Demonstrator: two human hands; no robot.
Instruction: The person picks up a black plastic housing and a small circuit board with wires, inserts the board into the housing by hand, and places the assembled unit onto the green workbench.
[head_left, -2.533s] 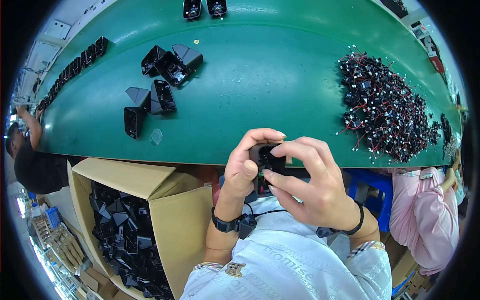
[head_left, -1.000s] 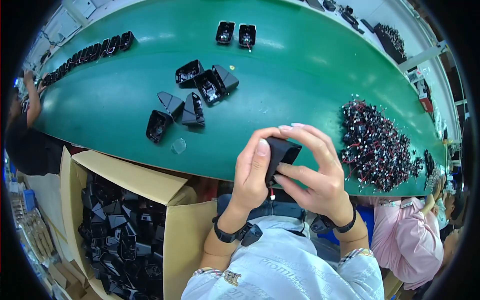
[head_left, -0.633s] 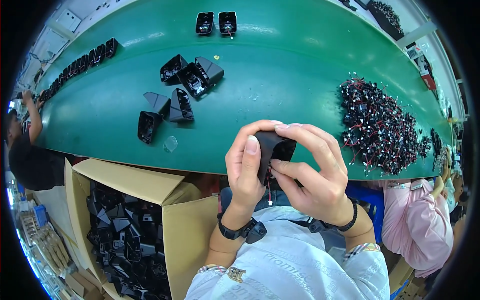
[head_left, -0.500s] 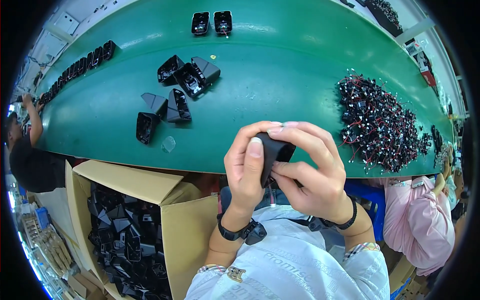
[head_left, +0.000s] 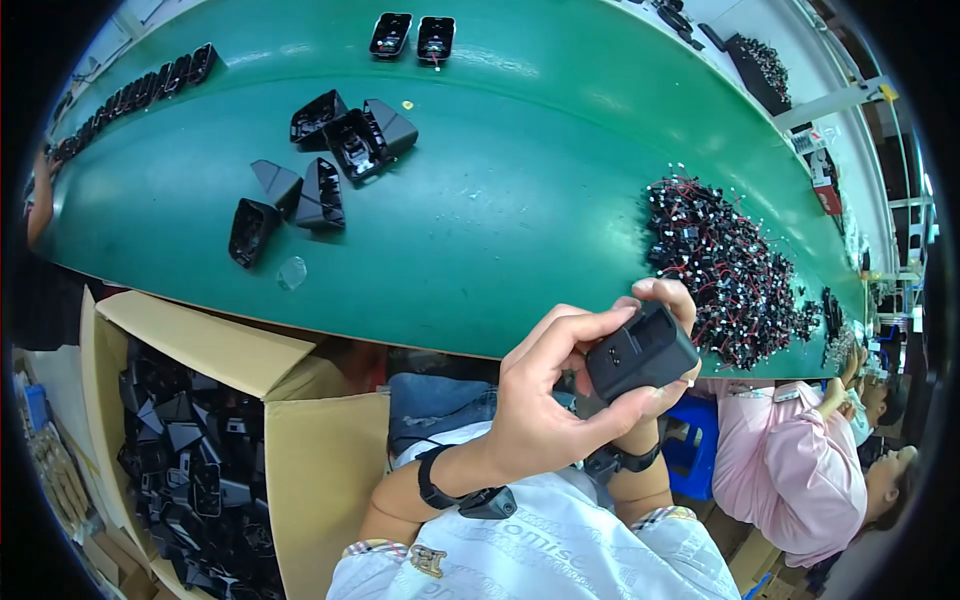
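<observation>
The left hand [head_left: 550,390] is bent into a wide pinch, its fingers on the upper edge of a black case [head_left: 640,352] and its thumb along the lower edge. The right hand [head_left: 676,298] curls its fingers around the case's right side; its palm is hidden behind it, so how firmly it grips I cannot tell.

The case is right of the middle of the frame, held up near the table's front edge. Half a second ago its opening faced the right fingertips, which were reaching inside, with a wire hanging below. Now it has been turned and carried rightward, its closed outside up and no wire in sight; the work inside seems paused, perhaps for handling from outside. Its long axis appears to slant from lower left to upper right, the recessed end toward the upper right.

Just beyond lies a pile of wired parts [head_left: 725,270] on the green table [head_left: 500,230]. Loose cases [head_left: 358,145] lie upper left, a clear disc [head_left: 291,273] below them, and a cardboard box [head_left: 330,490] of black parts stands lower left.
</observation>
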